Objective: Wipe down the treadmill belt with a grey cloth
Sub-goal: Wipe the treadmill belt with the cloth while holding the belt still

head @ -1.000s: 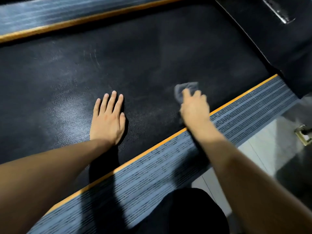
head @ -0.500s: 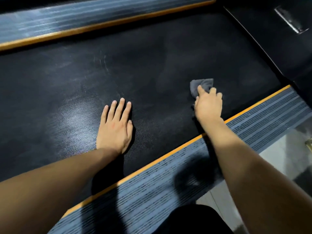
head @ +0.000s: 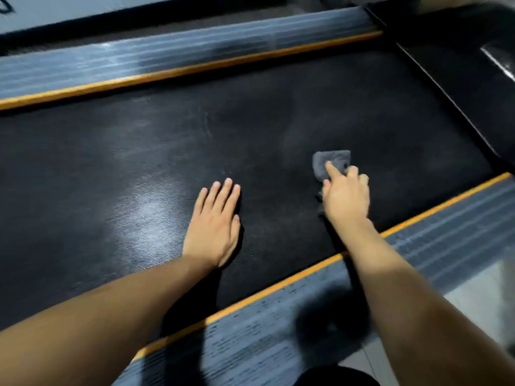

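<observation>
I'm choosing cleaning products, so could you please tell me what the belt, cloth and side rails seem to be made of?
The black treadmill belt looks like matte rubber with a fine woven texture that catches glare. The small grey cloth looks like soft, fuzzy microfibre. The grey ribbed side rail, orange-edged, is probably moulded plastic.

left hand (head: 216, 227) flat on belt (head: 278, 112) | right hand (head: 345, 196) right of it, on cloth (head: 330, 161), cloth on belt | near rail (head: 278, 324) before belt | far rail (head: 167, 57) behind belt
</observation>
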Demonstrator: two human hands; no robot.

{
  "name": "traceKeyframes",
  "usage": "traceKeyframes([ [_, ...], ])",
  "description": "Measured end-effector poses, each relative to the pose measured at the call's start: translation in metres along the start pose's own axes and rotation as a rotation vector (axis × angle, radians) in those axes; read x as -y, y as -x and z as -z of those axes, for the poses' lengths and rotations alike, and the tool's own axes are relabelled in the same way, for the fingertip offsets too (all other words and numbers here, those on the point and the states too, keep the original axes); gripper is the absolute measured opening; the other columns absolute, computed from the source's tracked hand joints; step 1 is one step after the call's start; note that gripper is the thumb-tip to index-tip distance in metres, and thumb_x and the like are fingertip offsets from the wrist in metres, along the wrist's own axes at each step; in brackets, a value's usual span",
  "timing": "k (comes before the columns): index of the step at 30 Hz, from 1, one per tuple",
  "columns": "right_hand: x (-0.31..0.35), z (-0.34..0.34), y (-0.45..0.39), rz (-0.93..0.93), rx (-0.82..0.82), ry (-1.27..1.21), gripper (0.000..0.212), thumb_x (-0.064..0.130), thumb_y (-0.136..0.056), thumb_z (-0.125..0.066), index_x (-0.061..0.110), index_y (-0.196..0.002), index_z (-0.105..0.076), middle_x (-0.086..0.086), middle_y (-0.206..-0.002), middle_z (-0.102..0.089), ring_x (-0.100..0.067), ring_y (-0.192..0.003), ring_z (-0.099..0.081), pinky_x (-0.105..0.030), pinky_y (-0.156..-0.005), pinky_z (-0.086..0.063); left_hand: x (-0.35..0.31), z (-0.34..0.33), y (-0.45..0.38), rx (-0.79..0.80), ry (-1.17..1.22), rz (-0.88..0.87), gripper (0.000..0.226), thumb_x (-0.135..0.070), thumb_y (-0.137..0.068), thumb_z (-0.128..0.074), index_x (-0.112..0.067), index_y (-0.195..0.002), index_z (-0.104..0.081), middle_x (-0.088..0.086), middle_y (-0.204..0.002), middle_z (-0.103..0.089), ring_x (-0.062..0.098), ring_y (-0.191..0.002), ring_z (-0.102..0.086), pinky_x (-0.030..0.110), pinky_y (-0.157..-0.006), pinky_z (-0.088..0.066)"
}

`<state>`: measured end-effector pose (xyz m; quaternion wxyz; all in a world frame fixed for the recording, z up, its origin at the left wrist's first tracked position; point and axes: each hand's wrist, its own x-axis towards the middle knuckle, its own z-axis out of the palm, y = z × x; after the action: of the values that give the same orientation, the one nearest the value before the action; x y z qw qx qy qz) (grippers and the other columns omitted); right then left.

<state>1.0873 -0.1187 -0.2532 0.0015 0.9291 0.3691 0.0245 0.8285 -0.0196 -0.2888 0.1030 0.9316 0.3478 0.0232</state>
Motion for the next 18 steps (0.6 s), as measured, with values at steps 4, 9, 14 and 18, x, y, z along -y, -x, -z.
traceKeyframes([
  [4, 0.023, 0.006, 0.02, 0.043, -0.09, -0.068, 0.05, 0.021, -0.089, -0.062, 0.017, -0.138, -0.054, -0.028, -0.116, -0.054, -0.044, -0.096, -0.05, -0.049, -0.083, -0.044, 0.018, 0.008, 0.002, 0.022, 0.027, -0.054, 0.064, -0.033, -0.097, -0.035, -0.014, -0.158, -0.033, 0.009, -0.166, -0.029, 0.032, -0.153, -0.026, 0.045, -0.127, -0.014],
  [9, 0.108, 0.01, 0.103, 0.405, -0.111, -0.094, 0.053, 0.027, -0.083, -0.065, 0.017, -0.134, -0.058, -0.014, -0.095, -0.054, -0.032, -0.083, -0.044, -0.044, -0.073, -0.044, 0.073, 0.022, -0.002, 0.012, -0.009, 0.014, 0.064, -0.04, -0.099, -0.032, -0.019, -0.159, -0.03, 0.01, -0.167, -0.027, 0.03, -0.154, -0.025, 0.044, -0.126, -0.012],
  [14, 0.136, -0.006, 0.09, 0.399, -0.087, -0.22, 0.05, 0.024, -0.09, -0.063, 0.018, -0.139, -0.054, -0.013, -0.096, -0.05, -0.029, -0.082, -0.047, -0.045, -0.072, -0.051, 0.176, 0.048, -0.012, -0.028, -0.05, 0.237, 0.068, -0.049, -0.096, -0.028, -0.02, -0.158, -0.033, 0.014, -0.165, -0.029, 0.034, -0.152, -0.028, 0.049, -0.124, -0.016],
  [18, 0.172, -0.012, 0.032, 0.43, -0.179, -0.209, 0.045, 0.023, -0.093, -0.06, 0.016, -0.138, -0.055, -0.017, -0.098, -0.051, -0.033, -0.083, -0.047, -0.048, -0.073, -0.05, 0.229, 0.056, -0.02, -0.001, -0.068, 0.278, 0.069, -0.055, -0.096, -0.025, -0.029, -0.16, -0.026, 0.01, -0.168, -0.024, 0.031, -0.155, -0.021, 0.05, -0.126, -0.01],
])
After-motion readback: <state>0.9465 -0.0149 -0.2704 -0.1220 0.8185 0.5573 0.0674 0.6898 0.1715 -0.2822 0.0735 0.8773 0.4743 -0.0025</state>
